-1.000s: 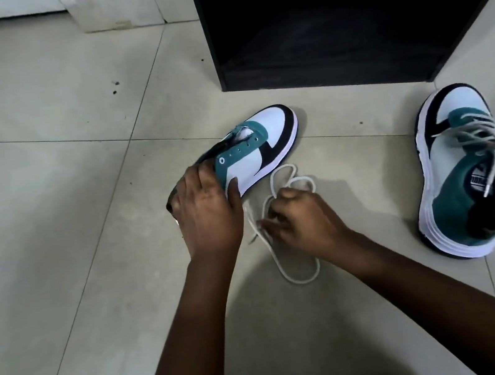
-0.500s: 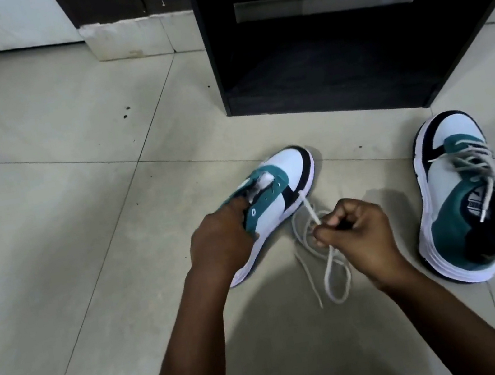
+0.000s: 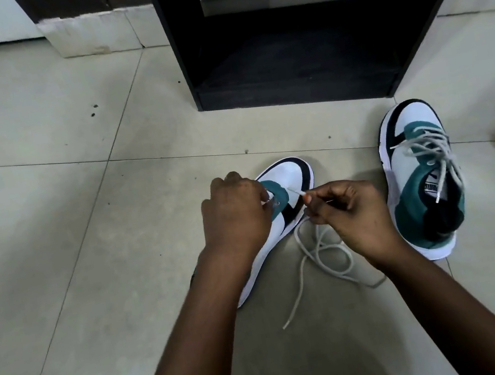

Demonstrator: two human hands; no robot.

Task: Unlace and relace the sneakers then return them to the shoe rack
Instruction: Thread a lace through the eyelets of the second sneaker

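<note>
On the tiled floor [image 3: 54,252], I anchor everything to the unlaced sneaker [image 3: 290,177] at centre. My left hand [image 3: 235,219] grips its teal eyelet panel from the left, fingers curled. Just to its right, my right hand [image 3: 352,212] pinches the lace tip [image 3: 297,191] and aims it at an eyelet. The rest of the loose lace [image 3: 319,250] lies coiled on the floor beside the sneaker's right flank. The lace looks limp and light, so I judge it best held near its stiff tip. Further right stands the laced sneaker [image 3: 418,178]; beyond both, the dark shoe rack [image 3: 295,32].
</note>
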